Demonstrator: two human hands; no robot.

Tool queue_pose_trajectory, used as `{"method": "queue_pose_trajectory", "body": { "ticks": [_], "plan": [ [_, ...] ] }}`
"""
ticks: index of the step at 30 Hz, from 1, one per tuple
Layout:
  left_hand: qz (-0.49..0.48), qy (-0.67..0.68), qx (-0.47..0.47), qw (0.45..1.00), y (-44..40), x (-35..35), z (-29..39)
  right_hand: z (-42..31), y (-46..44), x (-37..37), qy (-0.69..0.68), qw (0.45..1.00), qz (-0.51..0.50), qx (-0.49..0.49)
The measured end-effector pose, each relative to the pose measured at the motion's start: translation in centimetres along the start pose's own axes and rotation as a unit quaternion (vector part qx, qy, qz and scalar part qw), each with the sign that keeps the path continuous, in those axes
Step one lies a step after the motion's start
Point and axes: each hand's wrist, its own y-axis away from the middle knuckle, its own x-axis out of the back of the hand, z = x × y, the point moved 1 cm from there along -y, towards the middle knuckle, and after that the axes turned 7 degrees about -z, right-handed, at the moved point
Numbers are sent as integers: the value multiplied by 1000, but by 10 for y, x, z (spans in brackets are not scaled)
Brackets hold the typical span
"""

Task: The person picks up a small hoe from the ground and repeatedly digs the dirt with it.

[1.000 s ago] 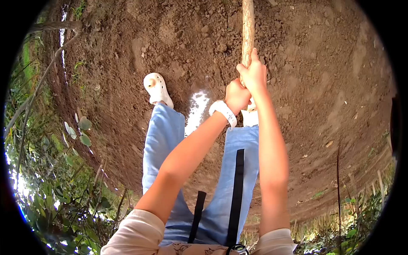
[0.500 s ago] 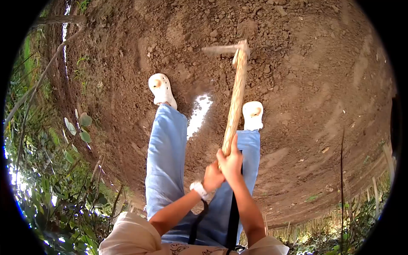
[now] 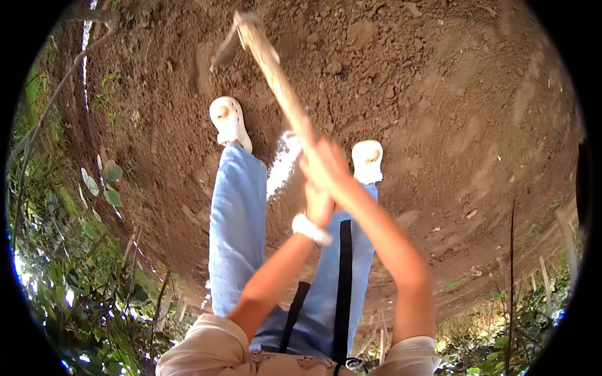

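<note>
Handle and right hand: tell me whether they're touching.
Touching. The head view shows the right hand closed around the handle, one finger pointing along it, though the hand is slightly blurred.

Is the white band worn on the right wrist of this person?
No, the white band is worn just behind the left hand, on that wrist.

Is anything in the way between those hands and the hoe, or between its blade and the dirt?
Nothing visible. The left hand and right hand are closed around the hoe, and no object shows between its blade and the dirt. The white left shoe stands nearby, closer to the person.
</note>
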Motion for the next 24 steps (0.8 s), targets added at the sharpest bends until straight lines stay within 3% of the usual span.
{"method": "queue_pose_trajectory", "body": {
  "ticks": [1,3,6,7,10,17,20,24],
  "plan": [
    [-32,1,44,998,-19,-8,13,1,-16,17,2,1000,-3,-2],
    [-29,146,85,985,-60,-34,30,8,-50,44,-28,999,-31,-10],
    [-134,239,159,948,-87,-51,56,10,-74,67,7,998,3,-70],
    [-65,169,167,969,-75,-64,83,9,-70,77,-2,996,12,-85],
    [-71,236,137,959,-56,-90,57,26,-40,84,124,991,-15,-54],
    [-47,324,231,916,44,-159,37,70,67,94,178,972,-88,-127],
    [-33,295,226,928,75,-171,49,75,102,104,175,971,-102,-125],
    [-102,253,264,925,111,-175,43,83,144,100,134,974,-100,-153]
  ]
}}
